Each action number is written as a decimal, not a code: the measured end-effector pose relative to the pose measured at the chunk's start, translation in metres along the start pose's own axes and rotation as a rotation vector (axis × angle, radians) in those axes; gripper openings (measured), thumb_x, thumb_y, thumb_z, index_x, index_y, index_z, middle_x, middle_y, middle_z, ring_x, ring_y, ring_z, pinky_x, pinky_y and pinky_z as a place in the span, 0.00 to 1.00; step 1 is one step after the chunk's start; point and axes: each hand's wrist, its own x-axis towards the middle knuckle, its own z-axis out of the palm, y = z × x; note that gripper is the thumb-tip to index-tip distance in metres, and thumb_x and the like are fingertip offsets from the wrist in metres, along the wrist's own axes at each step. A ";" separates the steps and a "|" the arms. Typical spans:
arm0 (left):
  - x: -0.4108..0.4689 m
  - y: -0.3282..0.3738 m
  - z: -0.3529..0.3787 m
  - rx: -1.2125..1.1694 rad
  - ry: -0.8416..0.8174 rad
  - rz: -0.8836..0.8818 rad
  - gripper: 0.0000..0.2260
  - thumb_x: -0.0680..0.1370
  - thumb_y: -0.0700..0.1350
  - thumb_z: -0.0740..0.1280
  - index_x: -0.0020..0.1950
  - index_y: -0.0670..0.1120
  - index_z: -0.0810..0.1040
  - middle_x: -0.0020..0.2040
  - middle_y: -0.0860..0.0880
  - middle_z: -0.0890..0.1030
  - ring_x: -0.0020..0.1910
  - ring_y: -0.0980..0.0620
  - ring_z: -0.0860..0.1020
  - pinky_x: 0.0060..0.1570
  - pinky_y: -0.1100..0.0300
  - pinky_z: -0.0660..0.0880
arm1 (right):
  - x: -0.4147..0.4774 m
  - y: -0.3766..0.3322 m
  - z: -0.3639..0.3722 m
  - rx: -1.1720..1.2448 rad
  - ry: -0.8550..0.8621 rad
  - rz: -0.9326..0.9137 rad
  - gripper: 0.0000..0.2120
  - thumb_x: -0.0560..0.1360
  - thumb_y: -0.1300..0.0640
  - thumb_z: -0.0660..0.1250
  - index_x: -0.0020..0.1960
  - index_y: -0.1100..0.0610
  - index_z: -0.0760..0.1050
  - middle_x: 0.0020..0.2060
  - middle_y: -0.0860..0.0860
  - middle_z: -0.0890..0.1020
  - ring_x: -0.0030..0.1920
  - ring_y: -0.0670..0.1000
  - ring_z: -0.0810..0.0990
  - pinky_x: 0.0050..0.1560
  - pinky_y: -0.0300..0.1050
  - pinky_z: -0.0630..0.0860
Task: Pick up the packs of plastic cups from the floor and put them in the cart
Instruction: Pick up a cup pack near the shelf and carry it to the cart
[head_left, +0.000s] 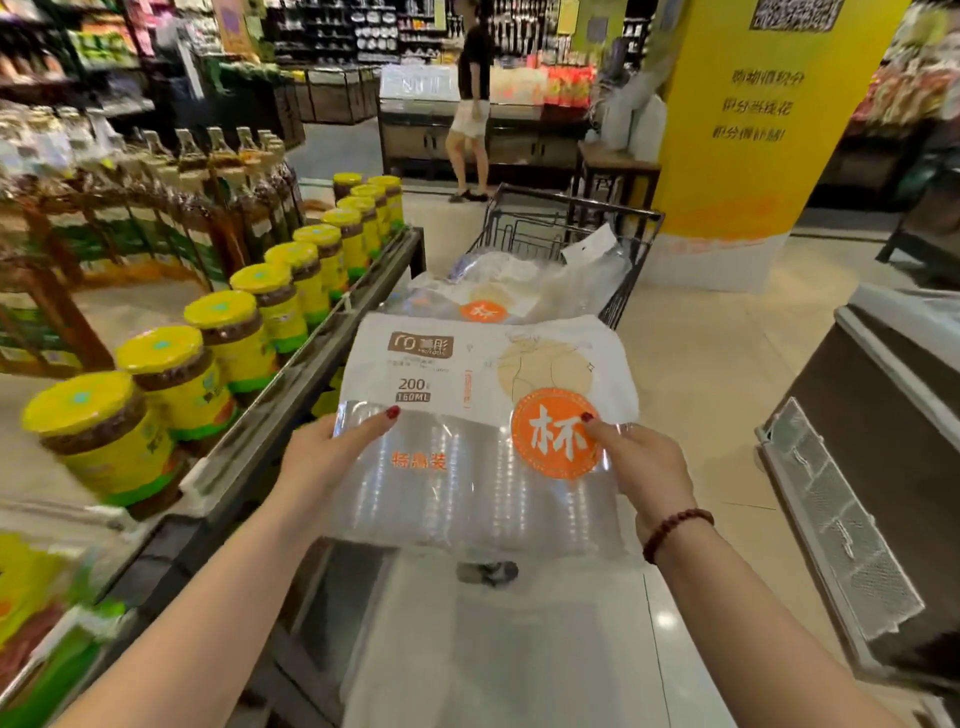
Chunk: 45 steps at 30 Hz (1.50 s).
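A pack of plastic cups (467, 395), white on top with an orange round label and clear wrap below, is held flat in the air in front of me. My left hand (332, 457) grips its left edge and my right hand (641, 467) grips its right edge, thumbs on top. Just beyond it stands a black wire cart (631, 291), with other cup packs (498, 296) lying inside. The held pack hides the cart's near end. Another clear pack (498, 639) lies below the held one, near my arms.
A low shelf (291, 415) on the left carries a row of yellow-lidded jars (171, 384) and bottles behind them. A freezer cabinet (883, 447) stands on the right. A yellow pillar (753, 130) rises beyond the cart. A person (472, 104) stands in the aisle far ahead.
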 end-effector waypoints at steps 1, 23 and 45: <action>0.019 0.010 0.006 0.010 0.017 0.014 0.09 0.72 0.52 0.75 0.48 0.50 0.82 0.43 0.49 0.84 0.41 0.47 0.83 0.37 0.55 0.78 | 0.020 -0.010 0.005 0.002 0.001 -0.004 0.16 0.58 0.37 0.73 0.29 0.50 0.78 0.30 0.45 0.79 0.37 0.51 0.75 0.42 0.49 0.70; 0.386 0.197 0.115 0.183 0.092 0.221 0.14 0.69 0.56 0.77 0.48 0.49 0.83 0.42 0.48 0.86 0.43 0.47 0.84 0.46 0.52 0.80 | 0.394 -0.165 0.116 0.124 -0.066 -0.165 0.15 0.72 0.48 0.74 0.32 0.55 0.75 0.30 0.47 0.76 0.35 0.48 0.73 0.42 0.46 0.70; 0.731 0.177 0.238 0.258 -0.370 0.016 0.21 0.66 0.57 0.79 0.48 0.43 0.81 0.46 0.45 0.84 0.47 0.44 0.82 0.48 0.52 0.78 | 0.606 -0.161 0.194 -0.101 0.304 0.210 0.15 0.66 0.44 0.75 0.43 0.55 0.79 0.44 0.54 0.83 0.48 0.58 0.81 0.56 0.56 0.79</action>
